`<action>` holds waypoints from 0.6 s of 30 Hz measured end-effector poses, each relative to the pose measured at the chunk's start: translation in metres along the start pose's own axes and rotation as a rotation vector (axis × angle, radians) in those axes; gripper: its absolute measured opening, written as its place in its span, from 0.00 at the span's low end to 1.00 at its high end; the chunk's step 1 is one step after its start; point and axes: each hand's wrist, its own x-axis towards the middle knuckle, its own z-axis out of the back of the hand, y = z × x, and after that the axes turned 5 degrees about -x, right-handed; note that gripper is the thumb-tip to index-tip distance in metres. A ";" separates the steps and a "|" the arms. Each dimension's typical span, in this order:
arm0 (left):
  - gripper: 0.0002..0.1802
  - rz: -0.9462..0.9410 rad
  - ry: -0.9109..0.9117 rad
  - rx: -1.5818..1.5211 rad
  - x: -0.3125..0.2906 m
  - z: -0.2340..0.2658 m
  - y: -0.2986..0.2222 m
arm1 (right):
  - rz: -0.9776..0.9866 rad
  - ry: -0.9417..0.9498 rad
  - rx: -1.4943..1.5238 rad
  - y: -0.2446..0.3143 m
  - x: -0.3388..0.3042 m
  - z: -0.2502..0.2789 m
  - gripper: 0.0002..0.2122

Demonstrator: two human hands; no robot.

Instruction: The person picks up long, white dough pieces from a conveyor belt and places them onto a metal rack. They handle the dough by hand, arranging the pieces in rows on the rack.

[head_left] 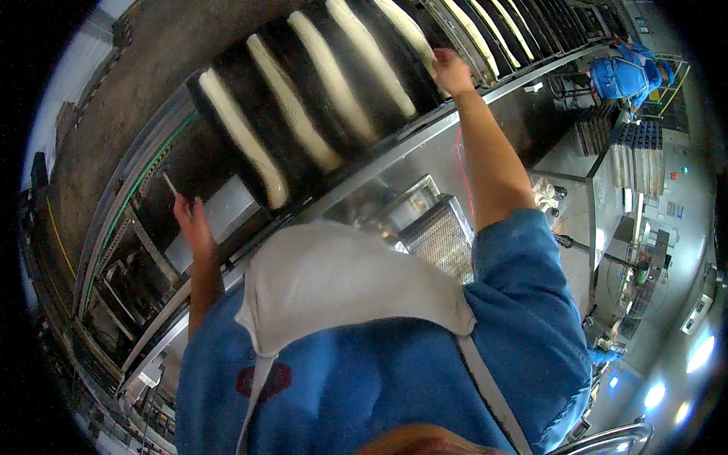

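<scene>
Long pale strips of dough [327, 74] lie side by side on a black baking tray [227, 163], and some of them look smeared by motion. At the tray's right end, my right hand [453, 73] has its fingers curled over the edge, beside the tip of the rightmost strip. My left hand [195, 222] is off the tray's lower left corner. Pinched in it is a thin pale stick-like tool [169, 183] that points up and left; its exact kind is too small to tell.
The tray rests on a metal-framed conveyor [394, 155], with more dough-filled trays [485, 34] to the right. A perforated metal box [442, 241] stands below the rail. At the far right are a person in blue [622, 76] and stacked trays [639, 158].
</scene>
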 end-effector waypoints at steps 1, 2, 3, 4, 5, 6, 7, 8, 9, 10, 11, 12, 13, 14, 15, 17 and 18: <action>0.29 0.001 -0.003 0.010 0.000 -0.003 -0.013 | 0.055 0.028 -0.150 0.008 -0.001 -0.007 0.15; 0.29 0.001 -0.001 0.020 0.001 -0.006 -0.027 | 0.106 0.055 -0.301 0.014 -0.005 -0.012 0.15; 0.28 -0.001 -0.001 0.029 0.002 -0.008 -0.038 | 0.159 0.081 -0.451 0.021 -0.008 -0.014 0.16; 0.28 -0.066 -0.003 0.033 0.006 -0.007 -0.041 | 0.152 0.108 -0.417 0.027 -0.013 -0.014 0.16; 0.28 -0.133 0.001 0.038 0.011 -0.008 -0.042 | 0.140 0.135 -0.383 0.030 -0.019 -0.012 0.16; 0.28 -0.198 -0.002 0.042 0.013 -0.007 -0.044 | 0.120 0.085 -0.224 0.041 -0.030 -0.006 0.15; 0.28 -0.204 -0.009 0.032 0.019 -0.005 -0.045 | 0.101 0.030 -0.068 0.050 -0.043 0.002 0.14; 0.29 -0.207 -0.016 0.023 0.023 -0.003 -0.045 | 0.127 -0.088 0.013 0.064 -0.064 0.014 0.14; 0.29 -0.212 -0.014 0.011 0.025 -0.004 -0.046 | 0.147 -0.212 0.087 0.071 -0.091 0.028 0.14; 0.29 -0.246 -0.012 0.081 0.017 -0.006 -0.064 | 0.145 -0.213 0.106 0.070 -0.119 0.037 0.14; 0.28 -0.223 -0.009 0.062 0.015 -0.008 -0.075 | 0.136 -0.214 0.119 0.067 -0.151 0.049 0.15; 0.28 -0.199 -0.006 0.045 0.012 -0.010 -0.082 | 0.067 -0.193 0.099 0.062 -0.190 0.058 0.15; 0.28 -0.175 -0.004 0.031 0.007 -0.013 -0.087 | -0.001 -0.171 0.082 0.055 -0.230 0.063 0.15; 0.28 -0.222 0.057 0.062 0.017 -0.004 -0.075 | -0.098 -0.116 0.007 0.041 -0.271 0.066 0.17; 0.29 -0.256 0.092 0.044 0.021 -0.008 -0.074 | -0.205 -0.063 -0.062 0.024 -0.316 0.060 0.19; 0.29 -0.318 0.162 0.002 0.024 -0.026 -0.073 | -0.247 -0.046 -0.097 -0.002 -0.405 0.034 0.29; 0.29 -0.292 0.176 0.044 0.016 -0.041 -0.088 | -0.317 0.088 -0.148 0.012 -0.420 0.035 0.34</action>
